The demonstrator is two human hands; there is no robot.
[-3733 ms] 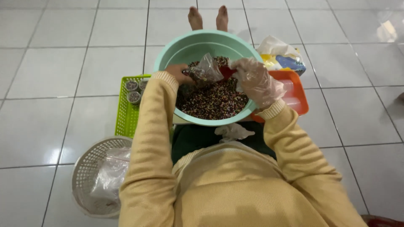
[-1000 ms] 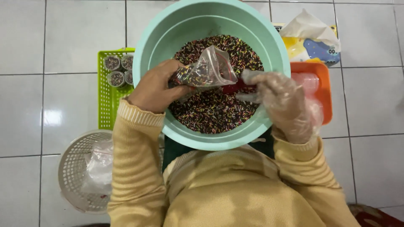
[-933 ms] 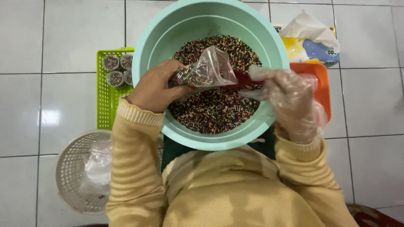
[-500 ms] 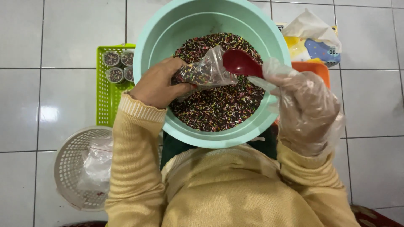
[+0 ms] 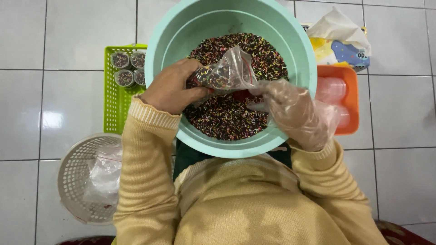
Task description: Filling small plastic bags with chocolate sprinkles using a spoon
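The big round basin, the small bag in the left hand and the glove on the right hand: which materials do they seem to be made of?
Basin: probably moulded plastic, mint green, smooth with a soft sheen. Small bag: thin clear plastic film, crinkled and glossy, the sprinkles inside showing through. Glove: loose, thin, translucent plastic film, wrinkled, with the right hand visible beneath.

Bare left hand (image 5: 170,88) curls its fingers shut; gloved right hand (image 5: 290,111) half-closed beside it.
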